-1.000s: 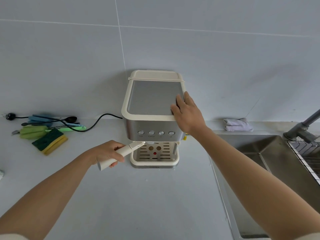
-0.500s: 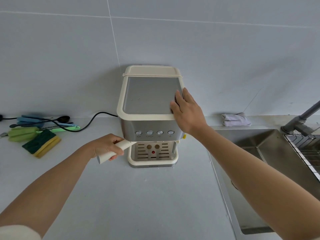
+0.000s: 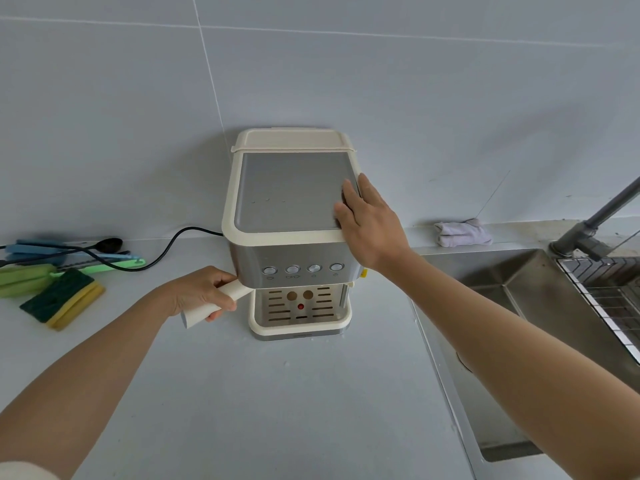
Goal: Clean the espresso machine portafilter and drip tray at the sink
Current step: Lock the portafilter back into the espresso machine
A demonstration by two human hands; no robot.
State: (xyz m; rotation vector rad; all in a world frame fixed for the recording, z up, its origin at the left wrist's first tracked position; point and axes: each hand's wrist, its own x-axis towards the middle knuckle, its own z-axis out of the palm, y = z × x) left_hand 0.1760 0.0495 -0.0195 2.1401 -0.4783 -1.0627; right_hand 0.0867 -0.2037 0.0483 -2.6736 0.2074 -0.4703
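Left hand [image 3: 199, 294] round portafilter handle [image 3: 221, 301], right hand [image 3: 370, 223] atop machine [image 3: 287, 192]

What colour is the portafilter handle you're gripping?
Cream, matching the machine's trim; the handle shows in the head view.

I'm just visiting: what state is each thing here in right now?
Cream-and-steel espresso machine, upright on the grey counter.
Cream portafilter handle, held, its head hidden under the machine.
Left hand, curled round that handle.
Right hand, flat on the machine's top.
Cream slotted drip tray, seated in the machine's base.
Grey metal tap, no water seen, spout out of frame.
White cloth, crumpled behind the steel sink.
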